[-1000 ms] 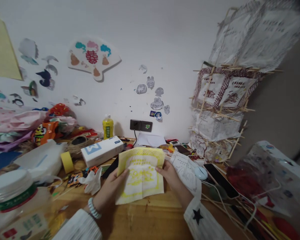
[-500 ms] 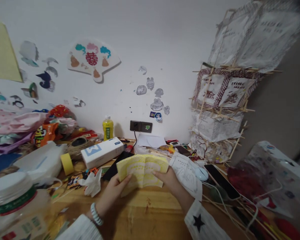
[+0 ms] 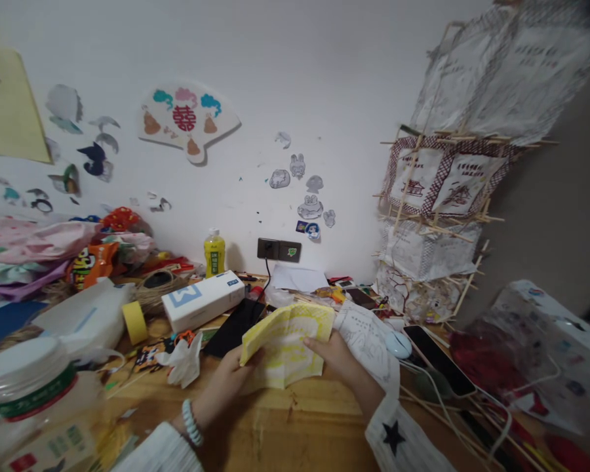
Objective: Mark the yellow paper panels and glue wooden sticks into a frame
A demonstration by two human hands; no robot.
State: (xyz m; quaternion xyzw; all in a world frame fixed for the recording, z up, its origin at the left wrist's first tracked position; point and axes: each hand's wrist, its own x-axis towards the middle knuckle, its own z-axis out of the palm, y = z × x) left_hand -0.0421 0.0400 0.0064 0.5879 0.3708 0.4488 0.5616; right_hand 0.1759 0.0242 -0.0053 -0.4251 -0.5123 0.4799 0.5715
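A creased sheet of paper (image 3: 290, 341) with yellow drawing on it is held up above the wooden table. My left hand (image 3: 233, 377) grips its left side, where the paper bends over and hides part of my fingers. At the right edge my right hand (image 3: 330, 353) pinches it, thumb on the near face and fingers behind. Just right of that hand, a white sheet with dark line drawing (image 3: 368, 337) lies on the table. A black flat object (image 3: 233, 326) sits behind my left hand.
A white box (image 3: 204, 300), a yellow tape roll (image 3: 134, 323) and a crumpled tissue (image 3: 184, 360) lie on the left. Nearest on the left stands a clear jar (image 3: 34, 406). To the right are a mouse (image 3: 398, 345), a phone (image 3: 439, 360) and a tall stick-and-paper lantern tower (image 3: 435, 177).
The left side of the yellow-drawn paper has folded forward and inward. My left hand has shifted slightly right and lower, while my right hand keeps nearly the same hold.
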